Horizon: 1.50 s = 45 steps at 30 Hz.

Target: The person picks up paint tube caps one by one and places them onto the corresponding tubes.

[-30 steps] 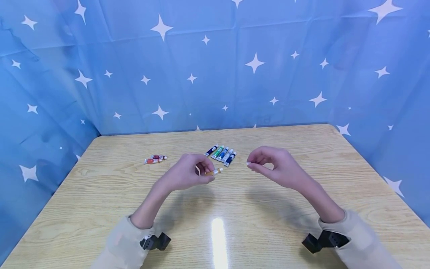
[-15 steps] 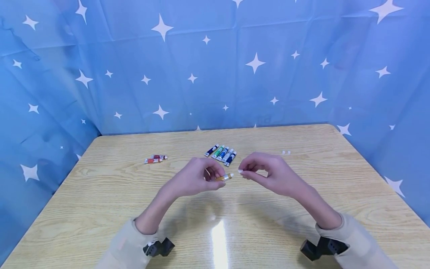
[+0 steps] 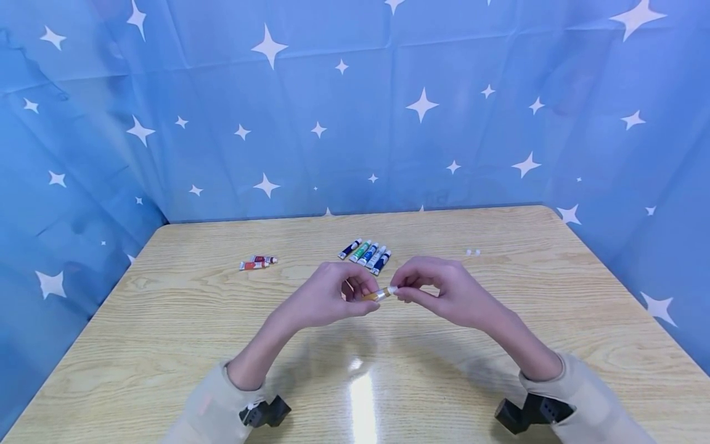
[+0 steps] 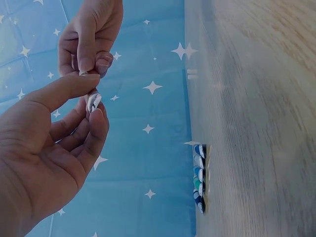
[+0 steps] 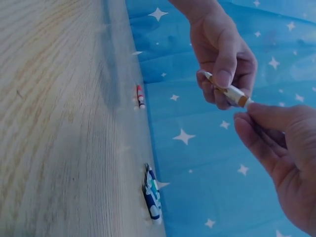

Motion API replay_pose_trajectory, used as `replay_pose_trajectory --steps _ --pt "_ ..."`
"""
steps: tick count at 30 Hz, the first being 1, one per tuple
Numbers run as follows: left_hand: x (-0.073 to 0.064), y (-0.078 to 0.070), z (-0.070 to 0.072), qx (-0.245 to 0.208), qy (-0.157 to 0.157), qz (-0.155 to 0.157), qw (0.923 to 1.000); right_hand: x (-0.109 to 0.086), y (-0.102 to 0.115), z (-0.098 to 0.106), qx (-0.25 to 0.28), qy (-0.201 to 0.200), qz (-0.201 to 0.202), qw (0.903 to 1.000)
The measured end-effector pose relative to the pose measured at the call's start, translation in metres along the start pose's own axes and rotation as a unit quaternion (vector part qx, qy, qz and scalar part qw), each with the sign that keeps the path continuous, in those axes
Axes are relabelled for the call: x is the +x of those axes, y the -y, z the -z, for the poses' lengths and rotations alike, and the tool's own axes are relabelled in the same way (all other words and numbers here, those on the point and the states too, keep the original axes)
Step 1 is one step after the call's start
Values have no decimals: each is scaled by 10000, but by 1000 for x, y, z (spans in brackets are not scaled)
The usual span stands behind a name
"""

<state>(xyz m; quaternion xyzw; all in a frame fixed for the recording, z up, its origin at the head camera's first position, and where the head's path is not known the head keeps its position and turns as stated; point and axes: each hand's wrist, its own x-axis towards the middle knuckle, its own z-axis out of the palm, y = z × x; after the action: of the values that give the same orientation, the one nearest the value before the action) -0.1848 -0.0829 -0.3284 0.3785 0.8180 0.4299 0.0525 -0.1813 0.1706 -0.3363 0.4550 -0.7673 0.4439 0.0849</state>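
Over the middle of the table, my left hand (image 3: pixel 335 296) pinches a small ochre-yellow paint tube (image 5: pixel 232 92) between thumb and fingers. Its capped end points to the right. My right hand (image 3: pixel 444 288) pinches the white cap (image 3: pixel 392 290) at that end with thumb and forefinger, so the two hands nearly meet. From the left wrist view, the flat silvery tail of the tube shows between the left fingers. Beyond the hands, several blue, green and pale paint tubes (image 3: pixel 368 254) lie side by side in a slanted row, white caps pointing away.
A red tube (image 3: pixel 263 259) and an orange tube (image 3: pixel 252 266) lie together at the left on the wooden table (image 3: pixel 166 320). Two small white pieces (image 3: pixel 473 252) sit at the back right. A blue curtain with white stars (image 3: pixel 355 123) hangs behind the table.
Both hands have come together: the left moved right with the yellow tube, the right moved left with the white cap, which now sits at the tube's end.
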Motion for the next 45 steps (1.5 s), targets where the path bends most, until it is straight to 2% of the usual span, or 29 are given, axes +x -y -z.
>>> replay_pose_trajectory --steps 14,23,33,37,45 --pt "1 -2 -4 64 -77 -64 9999 -1 -3 0 -146 79 -287 9994" --pt "2 -5 -8 112 -104 -265 9995 -2 -4 -2 -251 60 -186 9995" --pt "2 -5 -9 42 -149 -269 9995 -4 -6 1 -319 109 -758 9966" --pt "2 -3 -8 -80 -205 -193 9996 -5 -5 6 -255 73 -626 9977" --pt "2 1 -8 -287 -240 -184 9991 -2 -4 8 -197 112 74 9997"
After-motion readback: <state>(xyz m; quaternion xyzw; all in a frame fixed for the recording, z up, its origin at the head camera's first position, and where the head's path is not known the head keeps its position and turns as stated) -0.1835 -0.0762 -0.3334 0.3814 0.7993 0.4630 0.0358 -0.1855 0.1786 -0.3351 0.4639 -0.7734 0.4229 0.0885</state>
